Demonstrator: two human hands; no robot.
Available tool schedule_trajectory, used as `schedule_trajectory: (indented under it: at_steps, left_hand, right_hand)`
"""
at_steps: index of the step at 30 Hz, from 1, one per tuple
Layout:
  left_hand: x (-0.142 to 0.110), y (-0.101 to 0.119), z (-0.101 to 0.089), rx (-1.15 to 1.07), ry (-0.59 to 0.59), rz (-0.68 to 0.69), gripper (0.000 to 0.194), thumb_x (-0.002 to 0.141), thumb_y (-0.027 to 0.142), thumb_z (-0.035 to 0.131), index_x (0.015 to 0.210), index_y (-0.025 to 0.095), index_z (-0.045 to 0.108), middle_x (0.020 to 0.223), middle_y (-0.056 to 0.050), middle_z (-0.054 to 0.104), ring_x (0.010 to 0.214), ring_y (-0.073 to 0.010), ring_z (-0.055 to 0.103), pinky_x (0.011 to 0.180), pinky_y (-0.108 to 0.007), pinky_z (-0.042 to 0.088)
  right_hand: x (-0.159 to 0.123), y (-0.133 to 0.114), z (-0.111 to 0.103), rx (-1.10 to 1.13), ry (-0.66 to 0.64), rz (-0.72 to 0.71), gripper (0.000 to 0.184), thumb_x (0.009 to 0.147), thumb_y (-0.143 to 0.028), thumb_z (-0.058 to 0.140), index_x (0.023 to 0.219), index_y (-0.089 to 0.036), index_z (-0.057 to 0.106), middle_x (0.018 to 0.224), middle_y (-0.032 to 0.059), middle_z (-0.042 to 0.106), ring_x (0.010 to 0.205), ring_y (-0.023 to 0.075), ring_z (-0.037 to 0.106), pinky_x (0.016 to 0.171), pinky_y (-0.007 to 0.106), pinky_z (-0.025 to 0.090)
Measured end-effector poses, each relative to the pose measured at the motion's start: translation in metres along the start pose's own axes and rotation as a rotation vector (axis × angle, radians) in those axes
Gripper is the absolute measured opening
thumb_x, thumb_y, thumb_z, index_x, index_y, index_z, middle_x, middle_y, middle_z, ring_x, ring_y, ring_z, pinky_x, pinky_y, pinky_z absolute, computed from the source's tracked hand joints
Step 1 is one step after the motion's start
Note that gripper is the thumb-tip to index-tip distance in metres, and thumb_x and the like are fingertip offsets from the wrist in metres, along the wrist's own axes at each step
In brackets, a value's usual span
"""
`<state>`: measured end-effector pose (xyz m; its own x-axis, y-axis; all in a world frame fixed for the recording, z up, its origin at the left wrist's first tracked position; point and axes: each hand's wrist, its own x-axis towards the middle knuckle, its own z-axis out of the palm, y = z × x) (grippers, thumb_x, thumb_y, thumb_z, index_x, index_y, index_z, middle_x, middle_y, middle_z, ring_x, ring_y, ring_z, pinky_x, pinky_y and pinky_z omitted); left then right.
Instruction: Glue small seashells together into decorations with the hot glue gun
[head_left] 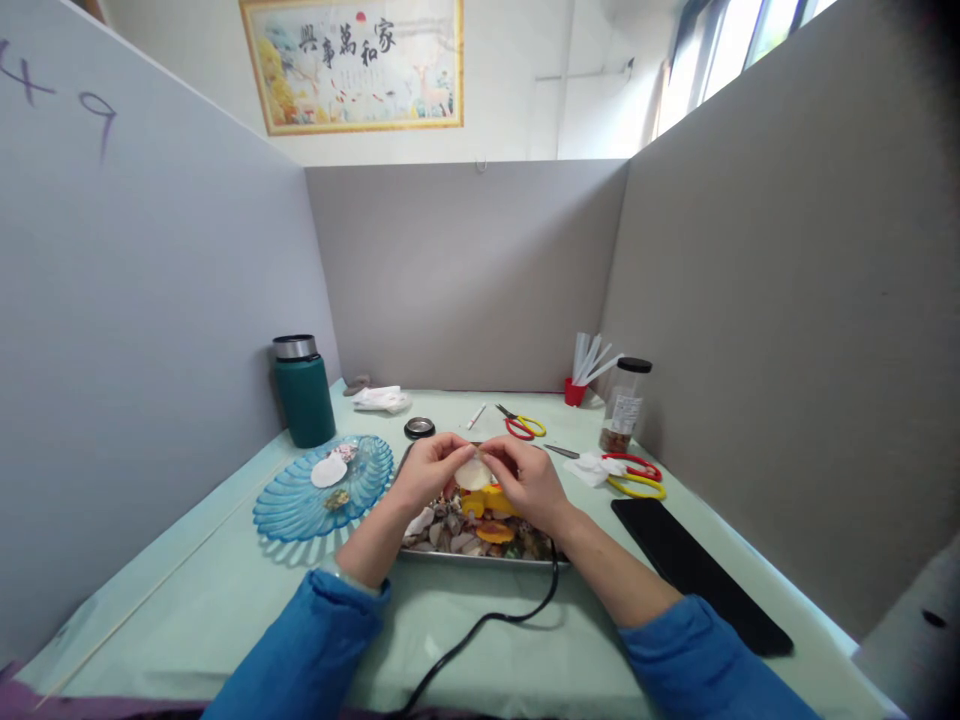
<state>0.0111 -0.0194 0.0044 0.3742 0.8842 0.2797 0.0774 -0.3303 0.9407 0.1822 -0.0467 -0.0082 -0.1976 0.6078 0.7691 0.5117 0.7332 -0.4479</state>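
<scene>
Taking the tray (487, 563) as our landmark, we read above and far beyond it a framed picture (352, 68) with five large black characters — from right to left 家和萬事興 — and smaller lines we cannot make out. On the grey panel (150, 280) to the tray's left we see a handwritten 4 and 9 in purple. The jar (634, 380) beyond the tray's right side bears a white label (626, 412), its print too small for us to read. Over the tray's contents we find a pale shell (473, 474): cream-white, flat and rounded like a thin disc, its upper edge partly hidden by fingertips. The left hand (433, 468) and the right hand (534, 482) pinch it between thumbs and curled fingers, one from each side. Below it, within the tray, lie a bright yellow piece (487, 500), an orange shell (495, 533) and many small grey and brown pieces. Left of the tray we see a ribbed blue plate (281, 505) bearing a white piece (328, 471); right of the tray lies a flat black slab (697, 575); and a black cord (487, 617) crosses the tray's near edge.
</scene>
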Motion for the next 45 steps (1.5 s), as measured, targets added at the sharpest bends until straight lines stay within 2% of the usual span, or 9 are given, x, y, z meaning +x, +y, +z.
schedule_trajectory:
  at_steps: [5, 12, 22, 29, 38, 45]
  left_hand:
    - [0.0003, -0.0011, -0.0015, -0.031, -0.015, 0.001, 0.035, 0.075, 0.049, 0.059, 0.076, 0.013, 0.058, 0.049, 0.005, 0.049, 0.032, -0.0041, 0.04, 0.032, -0.016, 0.027]
    - [-0.0003, 0.0012, 0.0015, -0.019, -0.033, 0.002, 0.034, 0.07, 0.043, 0.067, 0.087, 0.014, 0.06, 0.052, 0.006, 0.051, 0.033, -0.0039, 0.04, 0.033, -0.016, 0.03]
    - [0.0002, -0.0006, 0.0022, -0.026, 0.005, 0.023, 0.031, 0.07, 0.041, 0.067, 0.081, 0.014, 0.059, 0.047, 0.007, 0.049, 0.031, -0.0034, 0.036, 0.031, -0.016, 0.025]
    - [-0.0006, 0.0036, 0.0031, -0.013, -0.01, -0.012, 0.034, 0.071, 0.041, 0.066, 0.089, 0.013, 0.062, 0.048, 0.006, 0.05, 0.033, -0.0043, 0.039, 0.033, -0.016, 0.029]
    - [-0.0009, 0.0027, 0.0007, -0.046, -0.015, 0.01, 0.033, 0.07, 0.043, 0.066, 0.085, 0.013, 0.063, 0.055, 0.005, 0.053, 0.033, -0.0037, 0.04, 0.033, -0.017, 0.03]
    - [-0.0012, 0.0053, 0.0028, -0.024, -0.034, -0.019, 0.035, 0.07, 0.039, 0.067, 0.092, 0.013, 0.063, 0.052, 0.005, 0.052, 0.034, -0.0043, 0.041, 0.034, -0.017, 0.03]
  right_hand:
    - [-0.0004, 0.0002, -0.0002, 0.022, 0.006, 0.026, 0.015, 0.086, -0.025, 0.052, 0.097, -0.018, 0.059, 0.076, 0.0025, 0.062, 0.061, 0.0127, 0.053, 0.058, 0.024, 0.042]
    - [-0.0007, 0.0053, 0.002, 0.03, 0.047, 0.002, 0.012, 0.086, -0.024, 0.05, 0.09, -0.018, 0.06, 0.077, 0.0035, 0.062, 0.067, 0.0147, 0.056, 0.062, 0.026, 0.044]
    - [0.0, 0.004, 0.0017, 0.019, 0.023, -0.021, 0.013, 0.087, -0.025, 0.051, 0.09, -0.018, 0.061, 0.08, 0.0043, 0.064, 0.068, 0.0148, 0.057, 0.062, 0.026, 0.044]
    - [-0.0002, 0.0056, 0.0012, 0.0, 0.031, 0.007, 0.012, 0.087, -0.024, 0.05, 0.089, -0.018, 0.061, 0.078, 0.004, 0.062, 0.069, 0.0152, 0.056, 0.063, 0.026, 0.044]
    - [-0.0011, 0.0043, 0.0024, 0.022, 0.051, 0.028, 0.014, 0.086, -0.027, 0.051, 0.092, -0.019, 0.06, 0.077, 0.0037, 0.063, 0.065, 0.0146, 0.055, 0.06, 0.026, 0.044]
    - [-0.0001, 0.0048, 0.0008, 0.003, 0.038, 0.029, 0.01, 0.086, -0.023, 0.051, 0.086, -0.019, 0.06, 0.078, 0.0034, 0.062, 0.068, 0.015, 0.056, 0.062, 0.026, 0.043]
